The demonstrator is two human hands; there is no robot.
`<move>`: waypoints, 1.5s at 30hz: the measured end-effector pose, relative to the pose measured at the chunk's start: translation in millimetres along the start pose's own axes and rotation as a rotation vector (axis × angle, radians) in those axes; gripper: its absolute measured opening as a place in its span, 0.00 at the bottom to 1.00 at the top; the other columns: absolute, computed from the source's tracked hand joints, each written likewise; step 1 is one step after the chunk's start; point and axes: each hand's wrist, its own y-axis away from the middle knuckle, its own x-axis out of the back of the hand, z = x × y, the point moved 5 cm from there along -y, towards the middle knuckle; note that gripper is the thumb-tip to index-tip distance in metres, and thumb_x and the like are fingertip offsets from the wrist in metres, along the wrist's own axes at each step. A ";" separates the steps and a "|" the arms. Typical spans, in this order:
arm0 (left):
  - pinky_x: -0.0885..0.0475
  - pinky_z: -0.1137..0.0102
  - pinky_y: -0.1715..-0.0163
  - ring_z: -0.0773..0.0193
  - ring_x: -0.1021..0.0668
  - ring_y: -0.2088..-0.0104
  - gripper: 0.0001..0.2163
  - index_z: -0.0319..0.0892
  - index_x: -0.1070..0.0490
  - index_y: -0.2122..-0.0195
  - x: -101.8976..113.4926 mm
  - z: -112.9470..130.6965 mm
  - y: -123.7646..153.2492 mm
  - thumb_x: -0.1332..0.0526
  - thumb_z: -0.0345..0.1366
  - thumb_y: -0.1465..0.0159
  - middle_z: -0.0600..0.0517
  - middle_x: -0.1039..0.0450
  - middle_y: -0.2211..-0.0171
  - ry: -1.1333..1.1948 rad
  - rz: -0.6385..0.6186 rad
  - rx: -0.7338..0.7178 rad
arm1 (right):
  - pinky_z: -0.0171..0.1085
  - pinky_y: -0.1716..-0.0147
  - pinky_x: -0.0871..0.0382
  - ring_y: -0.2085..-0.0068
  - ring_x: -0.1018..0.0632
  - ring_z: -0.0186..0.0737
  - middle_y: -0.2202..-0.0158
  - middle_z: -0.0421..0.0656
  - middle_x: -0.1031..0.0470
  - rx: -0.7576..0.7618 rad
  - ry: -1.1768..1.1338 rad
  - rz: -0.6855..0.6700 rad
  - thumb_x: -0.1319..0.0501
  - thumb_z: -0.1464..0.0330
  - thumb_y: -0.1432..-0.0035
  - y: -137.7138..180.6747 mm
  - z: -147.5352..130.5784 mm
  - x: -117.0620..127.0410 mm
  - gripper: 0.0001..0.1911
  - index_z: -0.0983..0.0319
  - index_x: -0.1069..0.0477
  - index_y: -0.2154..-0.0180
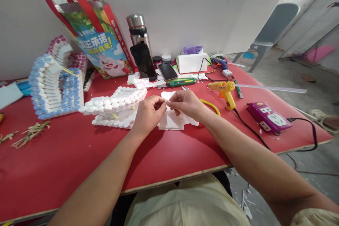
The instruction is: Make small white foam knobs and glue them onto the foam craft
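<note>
My left hand point(149, 113) and my right hand point(185, 103) meet over the red table point(66, 159), fingers pinched together on a small white piece point(166, 105) held between them. Under the hands lies a loose pile of white paper pieces point(172, 120). Just left of my left hand sits a curved white piece made of rows of white caps point(113, 104). Yellow-handled pliers point(210, 105) lie partly hidden behind my right wrist.
A yellow glue gun point(225, 90) stands right of the hands, its cord running to a purple power strip point(267, 116). A blue-and-white cap structure point(53, 84), a printed bag point(103, 46), a steel flask point(137, 30), two phones point(156, 65) and a white box point(192, 63) line the back. A grey chair point(272, 28) stands beyond.
</note>
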 end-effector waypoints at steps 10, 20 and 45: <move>0.33 0.71 0.73 0.66 0.26 0.74 0.08 0.40 0.21 0.67 3.8 -9.0 -4.3 0.36 0.39 0.39 0.52 0.23 0.74 0.137 -0.017 0.101 | 0.37 0.64 0.32 0.63 0.24 0.39 0.62 0.44 0.21 0.388 0.512 0.111 0.35 0.70 0.43 6.7 -14.4 -1.6 0.05 0.62 0.26 0.63; 0.35 0.72 0.74 0.66 0.27 0.75 0.06 0.40 0.21 0.68 1.2 -10.4 -3.3 0.36 0.36 0.41 0.52 0.24 0.75 0.167 -0.056 0.112 | 0.40 0.68 0.23 0.73 0.19 0.39 0.74 0.45 0.21 0.013 -0.052 -0.011 0.35 0.69 0.41 0.3 2.2 -3.1 0.06 0.63 0.27 0.70; 0.31 0.71 0.68 0.66 0.24 0.71 0.06 0.39 0.22 0.66 3.4 -5.9 -2.8 0.38 0.34 0.37 0.52 0.22 0.71 0.016 0.003 -0.068 | 0.37 0.72 0.20 0.73 0.18 0.40 0.71 0.52 0.20 -0.312 -0.544 -0.165 0.38 0.73 0.35 3.4 10.0 -11.1 0.06 0.68 0.28 0.66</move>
